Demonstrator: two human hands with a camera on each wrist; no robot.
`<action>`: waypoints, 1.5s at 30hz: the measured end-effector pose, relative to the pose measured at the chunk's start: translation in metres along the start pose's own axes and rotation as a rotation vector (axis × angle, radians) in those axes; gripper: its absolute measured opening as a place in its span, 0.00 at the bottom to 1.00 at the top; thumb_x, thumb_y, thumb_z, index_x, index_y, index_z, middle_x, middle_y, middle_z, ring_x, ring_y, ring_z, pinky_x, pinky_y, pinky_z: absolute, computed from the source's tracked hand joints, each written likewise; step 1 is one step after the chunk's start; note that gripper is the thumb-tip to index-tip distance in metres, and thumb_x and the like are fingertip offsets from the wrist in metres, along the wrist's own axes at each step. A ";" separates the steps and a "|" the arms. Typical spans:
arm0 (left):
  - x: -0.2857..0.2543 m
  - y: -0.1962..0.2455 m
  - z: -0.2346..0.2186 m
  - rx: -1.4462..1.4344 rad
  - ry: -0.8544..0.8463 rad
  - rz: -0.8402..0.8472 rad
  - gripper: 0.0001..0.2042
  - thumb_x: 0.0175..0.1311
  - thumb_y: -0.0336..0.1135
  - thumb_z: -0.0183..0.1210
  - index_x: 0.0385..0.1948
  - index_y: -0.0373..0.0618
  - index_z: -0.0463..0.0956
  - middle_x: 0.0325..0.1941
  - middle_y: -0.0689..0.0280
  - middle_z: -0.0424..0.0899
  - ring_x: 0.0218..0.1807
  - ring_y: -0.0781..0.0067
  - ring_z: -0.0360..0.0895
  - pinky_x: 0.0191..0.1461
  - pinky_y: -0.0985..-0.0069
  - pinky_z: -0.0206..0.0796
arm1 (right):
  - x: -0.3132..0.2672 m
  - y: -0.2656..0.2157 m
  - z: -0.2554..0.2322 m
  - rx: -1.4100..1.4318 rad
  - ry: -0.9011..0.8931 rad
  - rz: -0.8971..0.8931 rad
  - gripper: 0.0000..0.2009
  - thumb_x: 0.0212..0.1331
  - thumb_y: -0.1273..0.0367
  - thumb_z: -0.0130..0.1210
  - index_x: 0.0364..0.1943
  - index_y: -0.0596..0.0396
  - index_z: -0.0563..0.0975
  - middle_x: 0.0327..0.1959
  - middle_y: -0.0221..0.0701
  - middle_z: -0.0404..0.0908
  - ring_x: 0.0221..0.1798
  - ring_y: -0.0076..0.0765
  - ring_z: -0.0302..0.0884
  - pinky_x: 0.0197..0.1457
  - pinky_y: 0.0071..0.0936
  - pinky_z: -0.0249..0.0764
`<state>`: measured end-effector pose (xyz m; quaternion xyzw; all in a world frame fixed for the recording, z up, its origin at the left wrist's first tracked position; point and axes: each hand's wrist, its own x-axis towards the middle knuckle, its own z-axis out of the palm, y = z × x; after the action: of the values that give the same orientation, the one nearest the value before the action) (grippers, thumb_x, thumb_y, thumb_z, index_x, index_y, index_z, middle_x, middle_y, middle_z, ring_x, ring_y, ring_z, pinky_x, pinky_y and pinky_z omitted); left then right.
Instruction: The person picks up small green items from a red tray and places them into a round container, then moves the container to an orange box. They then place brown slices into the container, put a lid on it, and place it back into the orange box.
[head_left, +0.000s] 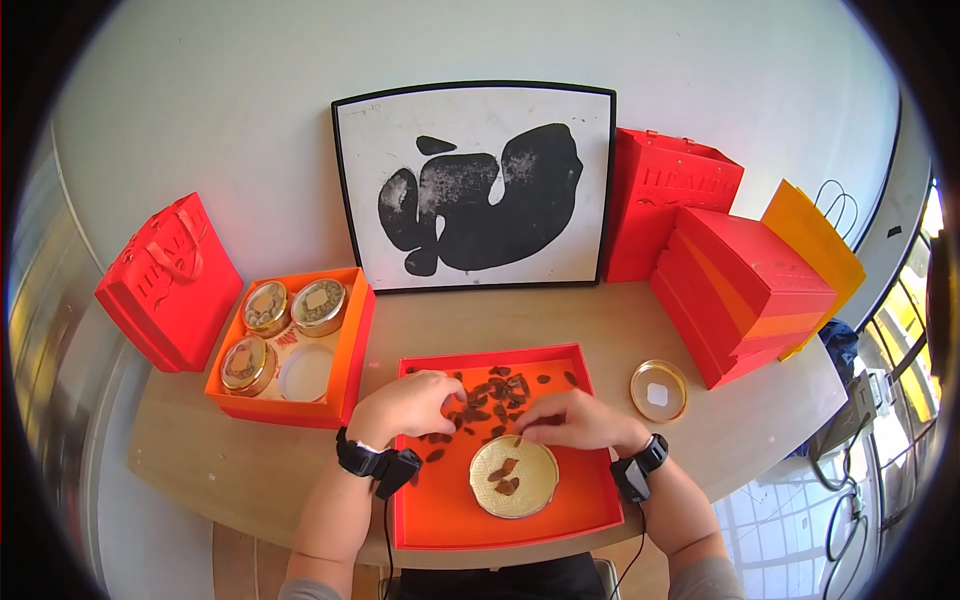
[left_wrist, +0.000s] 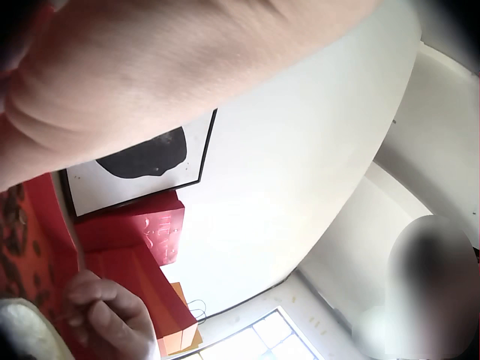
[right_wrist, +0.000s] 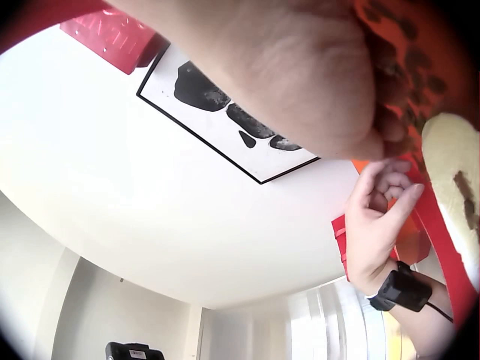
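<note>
We see bright, even daylight, strong fisheye bending and a dark round border in the head view, glare at the window [head_left: 900, 300] on the right, soft faint shadows, wrist views blocked by blurred, out-of-focus skin close to the lens.

Fingertips of both hands hidden over the brown pieces [head_left: 495, 392], forearms cut off at bottom edge

Framed black-blot picture [head_left: 475, 187] against wall, red paper bags [head_left: 172, 283], stacked red boxes [head_left: 745, 290], orange bag [head_left: 815, 243]
</note>
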<state>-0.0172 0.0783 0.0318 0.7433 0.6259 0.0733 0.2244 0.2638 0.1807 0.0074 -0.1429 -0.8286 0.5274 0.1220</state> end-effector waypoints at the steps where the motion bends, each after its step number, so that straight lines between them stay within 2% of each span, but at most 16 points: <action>1: 0.000 -0.004 0.003 0.062 0.062 -0.027 0.22 0.57 0.37 0.71 0.53 0.42 0.81 0.42 0.59 0.85 0.48 0.58 0.83 0.53 0.64 0.76 | 0.000 -0.003 0.000 -0.001 0.000 -0.001 0.12 0.67 0.66 0.64 0.50 0.56 0.86 0.43 0.33 0.87 0.46 0.24 0.84 0.50 0.25 0.79; 3: 0.005 -0.011 0.009 0.074 0.044 -0.055 0.22 0.55 0.36 0.72 0.52 0.41 0.82 0.43 0.58 0.84 0.49 0.58 0.83 0.53 0.64 0.76 | 0.003 -0.007 0.002 -0.321 0.100 -0.003 0.16 0.65 0.67 0.65 0.56 0.52 0.84 0.47 0.34 0.84 0.43 0.32 0.85 0.52 0.29 0.80; 4: 0.007 -0.014 0.012 0.085 0.026 -0.081 0.22 0.54 0.36 0.72 0.51 0.41 0.82 0.44 0.58 0.83 0.50 0.58 0.82 0.54 0.64 0.75 | 0.002 -0.004 0.002 -0.320 0.099 -0.001 0.16 0.65 0.67 0.65 0.56 0.52 0.84 0.47 0.34 0.84 0.43 0.32 0.85 0.52 0.29 0.80; 6: 0.015 -0.018 0.009 0.063 -0.054 -0.107 0.20 0.54 0.35 0.72 0.49 0.40 0.82 0.44 0.57 0.84 0.50 0.58 0.82 0.54 0.64 0.76 | 0.000 0.006 0.004 -0.509 0.257 0.020 0.19 0.64 0.67 0.65 0.60 0.48 0.81 0.53 0.37 0.79 0.44 0.40 0.85 0.52 0.35 0.80; 7: 0.018 -0.020 0.008 0.042 -0.132 -0.133 0.18 0.54 0.33 0.71 0.47 0.39 0.83 0.43 0.57 0.84 0.49 0.58 0.83 0.53 0.64 0.76 | -0.001 0.008 0.006 -0.507 0.258 0.022 0.19 0.64 0.67 0.65 0.60 0.48 0.81 0.53 0.37 0.79 0.44 0.40 0.85 0.52 0.35 0.80; 9: 0.019 -0.024 0.011 0.024 -0.140 -0.113 0.16 0.54 0.32 0.70 0.45 0.39 0.83 0.41 0.57 0.85 0.47 0.58 0.84 0.51 0.64 0.76 | -0.003 0.010 0.007 -0.677 0.182 0.039 0.20 0.65 0.66 0.62 0.62 0.46 0.79 0.54 0.38 0.78 0.50 0.47 0.83 0.52 0.41 0.81; 15: 0.019 -0.020 0.009 -0.076 -0.168 -0.117 0.11 0.56 0.28 0.65 0.42 0.37 0.84 0.35 0.59 0.89 0.38 0.62 0.86 0.45 0.66 0.77 | -0.002 0.015 0.005 -0.690 0.058 0.114 0.16 0.65 0.66 0.61 0.57 0.47 0.81 0.52 0.36 0.78 0.48 0.47 0.84 0.51 0.42 0.81; 27: 0.016 -0.012 0.003 -0.057 -0.057 -0.074 0.09 0.61 0.26 0.58 0.41 0.38 0.84 0.32 0.58 0.88 0.35 0.64 0.85 0.42 0.66 0.75 | -0.003 0.018 0.005 -0.631 0.130 0.058 0.09 0.65 0.66 0.62 0.43 0.54 0.78 0.45 0.36 0.81 0.45 0.49 0.83 0.48 0.41 0.79; 29: 0.013 -0.006 -0.003 -0.058 -0.027 -0.049 0.09 0.62 0.27 0.58 0.41 0.38 0.84 0.33 0.58 0.88 0.34 0.64 0.85 0.42 0.67 0.75 | -0.002 0.018 0.005 -0.618 0.133 0.064 0.08 0.65 0.66 0.62 0.42 0.54 0.78 0.43 0.36 0.82 0.45 0.49 0.83 0.48 0.41 0.79; 32: 0.003 0.023 -0.016 -0.201 -0.093 -0.070 0.08 0.66 0.30 0.60 0.42 0.39 0.84 0.36 0.60 0.89 0.37 0.67 0.86 0.43 0.69 0.76 | -0.002 0.018 0.006 -0.600 0.138 0.084 0.08 0.65 0.67 0.62 0.42 0.54 0.78 0.41 0.36 0.83 0.44 0.49 0.83 0.47 0.41 0.78; 34: -0.003 0.035 -0.016 -0.313 -0.122 0.143 0.10 0.69 0.34 0.62 0.45 0.40 0.83 0.39 0.62 0.89 0.40 0.70 0.86 0.46 0.72 0.77 | -0.001 0.019 0.006 -0.596 0.138 0.098 0.08 0.65 0.67 0.62 0.42 0.54 0.78 0.40 0.36 0.84 0.44 0.49 0.83 0.47 0.41 0.78; 37: -0.009 0.055 -0.015 -0.417 -0.228 0.236 0.11 0.70 0.36 0.63 0.47 0.40 0.84 0.41 0.63 0.89 0.43 0.71 0.87 0.49 0.73 0.77 | 0.000 0.020 0.007 -0.596 0.148 0.078 0.08 0.65 0.66 0.62 0.42 0.54 0.78 0.39 0.36 0.84 0.43 0.50 0.83 0.47 0.42 0.78; 40: -0.005 0.054 -0.013 -0.334 -0.174 0.179 0.12 0.70 0.37 0.63 0.48 0.40 0.84 0.41 0.62 0.89 0.41 0.69 0.86 0.48 0.72 0.77 | 0.001 0.017 0.006 -0.610 0.150 0.090 0.09 0.64 0.67 0.64 0.43 0.55 0.79 0.39 0.37 0.85 0.43 0.46 0.85 0.47 0.38 0.79; 42: 0.004 0.038 -0.008 -0.281 -0.081 0.160 0.14 0.67 0.38 0.65 0.50 0.41 0.83 0.45 0.59 0.88 0.42 0.66 0.86 0.48 0.69 0.77 | 0.005 0.012 0.005 -0.383 0.232 0.033 0.10 0.63 0.67 0.66 0.43 0.57 0.81 0.39 0.34 0.87 0.42 0.37 0.87 0.47 0.32 0.80; 43: 0.006 0.029 -0.005 -0.277 -0.082 0.165 0.14 0.67 0.38 0.65 0.50 0.41 0.83 0.45 0.59 0.88 0.42 0.66 0.86 0.48 0.69 0.77 | 0.006 0.008 0.005 -0.385 0.237 0.033 0.10 0.63 0.67 0.66 0.43 0.57 0.81 0.39 0.34 0.87 0.42 0.37 0.87 0.47 0.32 0.80; 45: 0.011 0.014 0.001 -0.064 -0.010 0.082 0.18 0.63 0.39 0.68 0.53 0.42 0.82 0.50 0.56 0.84 0.49 0.61 0.84 0.54 0.66 0.76 | 0.005 -0.003 0.003 -0.072 0.263 0.161 0.11 0.64 0.67 0.68 0.45 0.58 0.83 0.39 0.31 0.87 0.43 0.28 0.86 0.48 0.26 0.79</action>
<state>-0.0024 0.0869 0.0350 0.7611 0.5912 0.0986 0.2479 0.2577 0.1787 0.0093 -0.2809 -0.8097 0.4821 0.1819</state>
